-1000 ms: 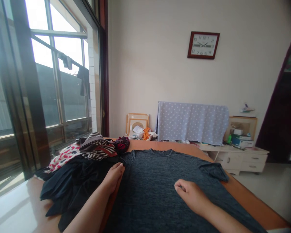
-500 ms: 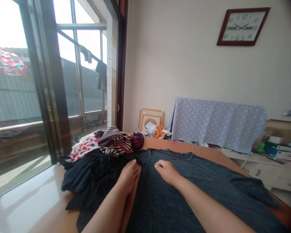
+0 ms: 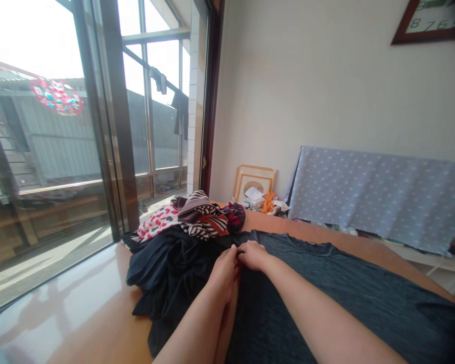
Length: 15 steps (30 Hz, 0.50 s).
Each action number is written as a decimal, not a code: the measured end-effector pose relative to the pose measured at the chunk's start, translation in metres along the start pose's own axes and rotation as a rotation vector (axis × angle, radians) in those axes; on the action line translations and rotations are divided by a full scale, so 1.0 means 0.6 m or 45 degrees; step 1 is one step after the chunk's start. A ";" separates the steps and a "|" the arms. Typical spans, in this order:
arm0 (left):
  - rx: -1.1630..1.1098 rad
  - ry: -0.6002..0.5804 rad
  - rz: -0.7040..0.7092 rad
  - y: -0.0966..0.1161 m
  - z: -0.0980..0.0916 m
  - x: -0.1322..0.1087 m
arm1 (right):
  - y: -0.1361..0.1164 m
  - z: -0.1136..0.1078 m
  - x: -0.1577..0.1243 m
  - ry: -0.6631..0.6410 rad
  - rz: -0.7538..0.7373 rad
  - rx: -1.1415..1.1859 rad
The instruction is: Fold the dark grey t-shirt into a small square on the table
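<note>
A dark grey-blue T-shirt point(image 3: 296, 293) lies spread on the orange-brown table, its neckline at the far side. At its left sleeve my two hands meet. My left hand point(image 3: 226, 270) is closed with its fingertips on the sleeve's edge, the thumb side up. Right beside it, my right hand point(image 3: 253, 255) is closed in a pinch on the same sleeve; its fingertips are partly hidden. Just left of my hands lies a crumpled heap of black clothes point(image 3: 170, 273), touching the shirt's sleeve side.
Behind the black heap are patterned clothes point(image 3: 202, 215), striped and red-spotted. Bare table point(image 3: 102, 313) shows at the left, beside a window point(image 3: 60, 151). A dotted grey-blue cloth point(image 3: 371, 197) hangs beyond the table, near a picture frame point(image 3: 255, 182) and a wall clock point(image 3: 432, 23).
My right hand has moved left from above the shirt to meet my left hand at the sleeve. The view has turned left, shifting everything rightward.
</note>
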<state>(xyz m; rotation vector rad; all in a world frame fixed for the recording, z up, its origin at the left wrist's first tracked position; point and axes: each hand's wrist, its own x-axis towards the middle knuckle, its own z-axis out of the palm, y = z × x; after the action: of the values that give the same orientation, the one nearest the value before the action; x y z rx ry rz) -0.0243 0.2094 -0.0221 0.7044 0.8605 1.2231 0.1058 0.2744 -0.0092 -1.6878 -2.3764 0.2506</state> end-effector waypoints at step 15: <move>-0.248 -0.224 -0.082 0.002 0.006 0.005 | 0.032 0.021 -0.085 0.169 -0.231 0.113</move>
<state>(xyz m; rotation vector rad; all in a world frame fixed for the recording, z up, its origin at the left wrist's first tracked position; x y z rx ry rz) -0.0218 0.2124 -0.0197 0.6120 0.6054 1.1507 0.1362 0.2323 -0.0303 -1.3947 -2.3635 0.2030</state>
